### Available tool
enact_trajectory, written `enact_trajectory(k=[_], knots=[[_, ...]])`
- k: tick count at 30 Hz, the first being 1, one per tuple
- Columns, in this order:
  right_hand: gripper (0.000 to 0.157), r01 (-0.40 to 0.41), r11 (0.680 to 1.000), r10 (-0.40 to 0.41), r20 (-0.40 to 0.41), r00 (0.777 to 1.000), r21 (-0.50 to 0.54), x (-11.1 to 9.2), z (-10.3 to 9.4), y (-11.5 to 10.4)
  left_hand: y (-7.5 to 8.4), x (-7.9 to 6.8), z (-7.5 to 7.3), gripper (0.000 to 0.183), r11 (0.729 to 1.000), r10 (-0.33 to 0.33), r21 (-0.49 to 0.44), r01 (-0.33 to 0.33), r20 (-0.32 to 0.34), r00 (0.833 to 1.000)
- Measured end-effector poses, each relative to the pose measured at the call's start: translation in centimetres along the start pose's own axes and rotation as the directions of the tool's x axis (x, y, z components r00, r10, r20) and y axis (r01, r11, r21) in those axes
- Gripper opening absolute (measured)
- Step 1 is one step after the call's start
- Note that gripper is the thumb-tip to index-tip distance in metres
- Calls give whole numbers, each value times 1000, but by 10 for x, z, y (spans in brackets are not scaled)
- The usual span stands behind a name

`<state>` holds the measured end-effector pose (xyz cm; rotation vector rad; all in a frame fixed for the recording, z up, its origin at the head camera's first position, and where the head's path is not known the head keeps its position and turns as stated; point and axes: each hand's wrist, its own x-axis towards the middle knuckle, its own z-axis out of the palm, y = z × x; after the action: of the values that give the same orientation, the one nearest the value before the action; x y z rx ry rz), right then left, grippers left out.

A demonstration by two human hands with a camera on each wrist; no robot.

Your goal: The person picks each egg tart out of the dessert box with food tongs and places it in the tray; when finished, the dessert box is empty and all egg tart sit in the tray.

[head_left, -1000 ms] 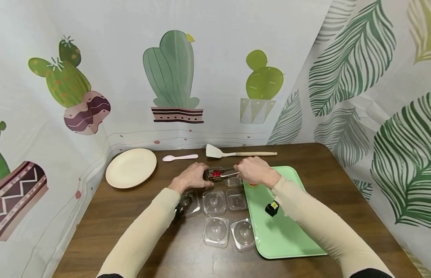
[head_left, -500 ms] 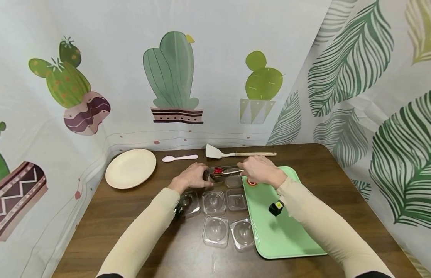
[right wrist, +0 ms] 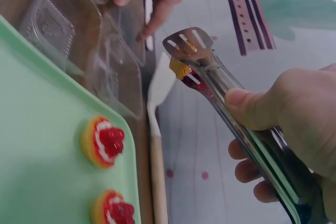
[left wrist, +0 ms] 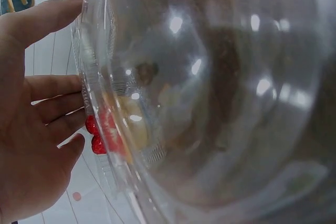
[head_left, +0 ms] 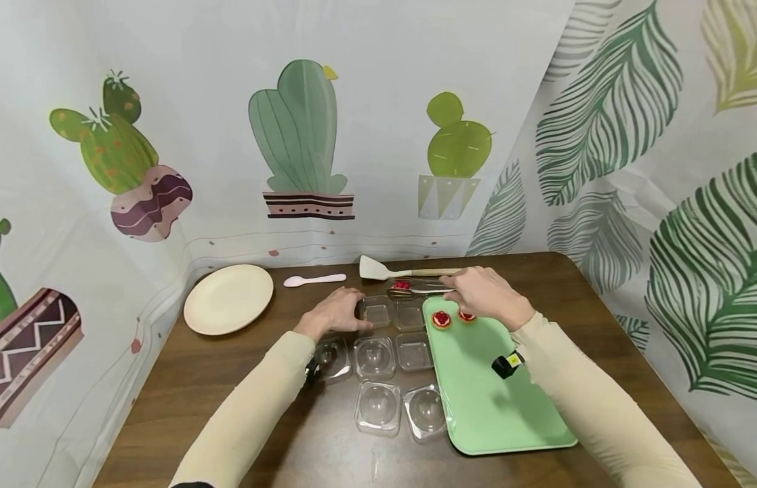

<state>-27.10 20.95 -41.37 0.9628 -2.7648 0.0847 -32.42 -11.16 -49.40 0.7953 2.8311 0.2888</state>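
My right hand (head_left: pixel 484 295) grips metal tongs (right wrist: pixel 218 80). Between the slotted tips is a small tart (right wrist: pixel 180 69) with a yellow crust and red topping, raised above the table's back edge. My left hand (head_left: pixel 335 313) rests at the left side of a clear plastic container (head_left: pixel 375 312), thumb and fingers spread along its edge. Another tart (left wrist: pixel 134 121) with red berries shows through clear plastic near my left fingers; my hand hides it in the head view. Two more berry tarts, a left one (head_left: pixel 441 319) and a right one (head_left: pixel 466 316), sit on the green tray (head_left: pixel 494 407).
Several clear containers and domed lids (head_left: pixel 378 407) stand left of the tray. Behind them lie a white spatula (head_left: pixel 375 269) with a wooden handle and a pale pink spoon (head_left: pixel 317 279). A cream plate (head_left: pixel 228 299) is at the back left.
My right hand has moved right and back with the tongs and tart, leaving the space over the containers. The tarts on the tray have come into sight. My left hand stays put.
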Motion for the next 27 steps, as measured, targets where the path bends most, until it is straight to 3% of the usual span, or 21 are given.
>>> enact_trajectory(k=[16, 27], knots=[[35, -112, 994, 112, -60, 992, -5, -42, -13, 31, -1, 0, 4, 80, 1000, 3, -15, -3, 1, 1000], [37, -227, 974, 228, -83, 970, 29, -82, -13, 57, 0, 0, 0, 79, 1000, 3, -9, -3, 0, 1000]])
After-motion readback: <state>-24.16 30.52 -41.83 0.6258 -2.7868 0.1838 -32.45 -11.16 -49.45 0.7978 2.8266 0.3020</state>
